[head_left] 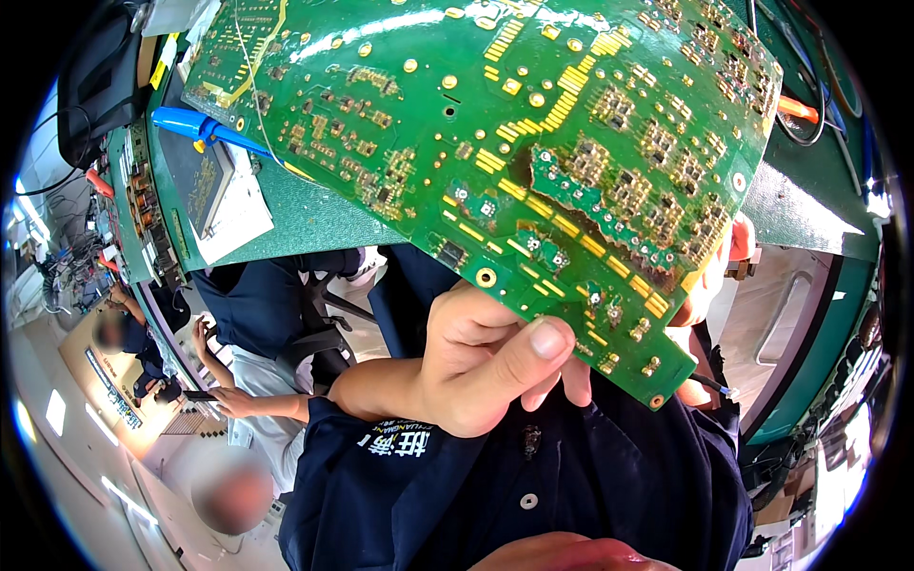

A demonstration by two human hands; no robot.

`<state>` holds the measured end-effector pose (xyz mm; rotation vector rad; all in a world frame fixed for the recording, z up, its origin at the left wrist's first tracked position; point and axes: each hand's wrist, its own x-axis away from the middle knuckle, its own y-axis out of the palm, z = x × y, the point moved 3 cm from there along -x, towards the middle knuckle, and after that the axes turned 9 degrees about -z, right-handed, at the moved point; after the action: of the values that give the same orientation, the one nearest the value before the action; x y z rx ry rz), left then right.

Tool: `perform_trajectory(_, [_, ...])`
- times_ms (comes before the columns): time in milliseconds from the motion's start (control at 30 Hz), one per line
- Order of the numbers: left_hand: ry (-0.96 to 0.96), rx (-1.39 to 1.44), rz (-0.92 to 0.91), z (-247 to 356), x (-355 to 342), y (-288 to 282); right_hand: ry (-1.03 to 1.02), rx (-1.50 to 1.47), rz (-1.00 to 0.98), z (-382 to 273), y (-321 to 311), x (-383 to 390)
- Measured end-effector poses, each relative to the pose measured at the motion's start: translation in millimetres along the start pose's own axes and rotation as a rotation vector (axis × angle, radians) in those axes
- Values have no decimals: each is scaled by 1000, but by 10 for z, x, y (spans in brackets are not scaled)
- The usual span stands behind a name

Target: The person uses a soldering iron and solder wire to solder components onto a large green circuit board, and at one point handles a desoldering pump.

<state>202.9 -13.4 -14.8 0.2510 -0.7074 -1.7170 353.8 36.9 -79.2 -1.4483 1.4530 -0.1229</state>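
Observation:
A large green circuit board (400, 105) fills the upper middle of the head view, tilted and raised above the bench. Gold pads and small components cover its face, and a ragged brown-edged patch (609, 214) runs across its right half. My left hand (486, 357) is closed on the board's lower edge, thumb on the face and fingers behind. At the right edge, my right hand (709, 276) grips the board too, mostly hidden behind it.
The green bench (314, 219) lies beyond the board. Left of it are a blue-handled tool (205, 124), white paper (238, 224) and a dark booklet (200, 181). An orange-handled tool (798, 109) and cables lie at right. Another person (257, 381) sits at left, holding a phone.

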Motion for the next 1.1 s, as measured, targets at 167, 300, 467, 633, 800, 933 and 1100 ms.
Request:
perform_trajectory(167, [-10, 5, -17, 7, 10, -14, -181, -34, 158, 173, 142, 75])
perform_trajectory(300, [-14, 23, -13, 17, 1, -14, -69, 20, -35, 7, -47, -66])
perform_trajectory(467, [6, 32, -26, -1, -5, -17, -176, -4, 117, 110, 83, 42])
perform_trajectory(633, [4, 35, -19, 9, -6, -15, -144, 99, -64, -21, -58, -125])
perform_trajectory(800, [17, 34, -22, 11, -5, -15, -120, 18, 35, 28, -13, -75])
perform_trajectory(933, [34, 35, -19, -2, 4, -13, -361, -37, 206, 222, 135, 17])
perform_trajectory(1100, [37, 33, -22, -22, 14, -27, -103, -10, 29, 39, 21, -18])
